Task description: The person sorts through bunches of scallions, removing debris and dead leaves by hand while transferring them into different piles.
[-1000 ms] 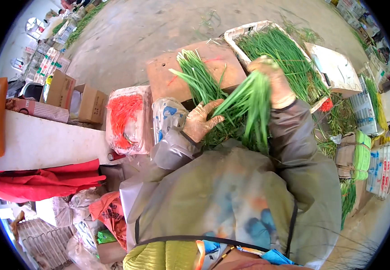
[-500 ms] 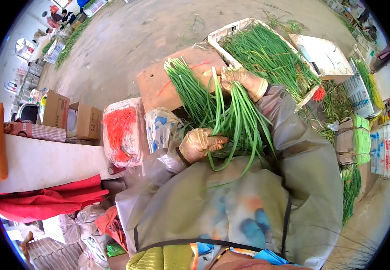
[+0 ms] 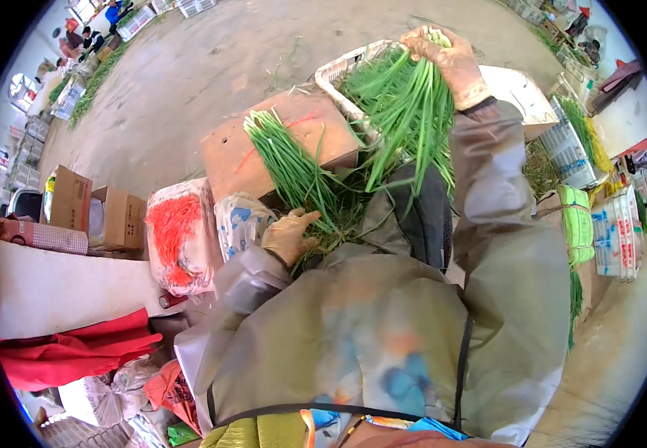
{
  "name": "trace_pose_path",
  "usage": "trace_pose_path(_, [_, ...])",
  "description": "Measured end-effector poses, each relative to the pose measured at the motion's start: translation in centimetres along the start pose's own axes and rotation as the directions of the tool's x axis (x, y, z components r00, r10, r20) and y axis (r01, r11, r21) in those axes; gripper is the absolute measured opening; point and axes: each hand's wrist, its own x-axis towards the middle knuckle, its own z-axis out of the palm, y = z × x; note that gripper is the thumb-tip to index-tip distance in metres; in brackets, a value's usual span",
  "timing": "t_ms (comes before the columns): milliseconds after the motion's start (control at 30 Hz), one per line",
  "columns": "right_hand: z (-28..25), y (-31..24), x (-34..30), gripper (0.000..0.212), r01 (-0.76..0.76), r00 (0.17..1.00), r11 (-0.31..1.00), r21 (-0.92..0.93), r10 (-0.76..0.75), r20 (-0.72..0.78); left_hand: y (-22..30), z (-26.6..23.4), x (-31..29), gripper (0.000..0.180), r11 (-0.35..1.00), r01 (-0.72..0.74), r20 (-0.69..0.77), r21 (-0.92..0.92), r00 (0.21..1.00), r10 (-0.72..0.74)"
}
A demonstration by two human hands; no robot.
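My right hand (image 3: 450, 63), in a soiled glove, is raised over the white crate (image 3: 328, 75) and closed round the pale stem ends of a bunch of chives (image 3: 413, 112). Their long green leaves hang down toward my lap. My left hand (image 3: 287, 236), also gloved, is low by my apron with its fingers stretched out and nothing held in them. Just beyond it a second bunch of chives (image 3: 286, 157) lies across a brown board (image 3: 222, 160), stem ends pointing away. Loose leaves (image 3: 338, 224) lie beside the left hand. More chives fill the crate behind the raised bunch.
Left of the board are a patterned bag (image 3: 240, 224) and a pale bundle topped with red ties (image 3: 174, 224). Cardboard boxes (image 3: 122, 216) stand farther left. At right are a white board (image 3: 521, 97), a crate (image 3: 570, 149) and a green bundle (image 3: 577, 224).
My right hand has moved away and up to the right with its bunch, over the crate. The left hand has drawn back left, away from the hanging leaves. The view has shifted slightly.
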Motion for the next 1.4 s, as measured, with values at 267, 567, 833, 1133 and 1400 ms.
trace_pose_path(267, [4.2, -1.1, 0.7, 0.029, -0.002, 0.977, 0.998, 0.06, -0.011, 0.213, 4.7, -13.2, 1.1, 0.032, 0.66, -0.292, -0.372, -0.692, 0.928, 0.021])
trace_pose_path(567, [14.7, 1.2, -3.6, 0.035, 0.194, 0.917, 0.98, -0.037, -0.167, 0.361, 6.2, -8.8, 6.4, 0.029, -0.277, 0.097, 0.049, -0.956, 0.983, 0.175])
trace_pose_path(833, [15.4, 0.6, -2.0, 0.047, -0.341, 0.578, 0.94, 0.021, 0.192, 0.793, 4.3, -6.7, 5.7, 0.046, -0.098, 0.071, 0.06, -0.993, 0.992, 0.106])
trace_pose_path(1133, [10.0, 1.8, 1.1, 0.027, -0.036, 0.983, 0.993, -0.109, 0.055, 0.178, 4.0, -12.2, 7.1, 0.025, 0.547, -0.552, -0.611, -0.629, 0.786, 0.091])
trace_pose_path(1400, [5.3, 9.7, -5.4, 0.023, -0.434, 0.86, 0.857, -0.279, 0.486, 0.155, 4.8, -6.3, 7.8, 0.02, 0.711, -0.393, -0.288, 0.583, 0.719, 0.633])
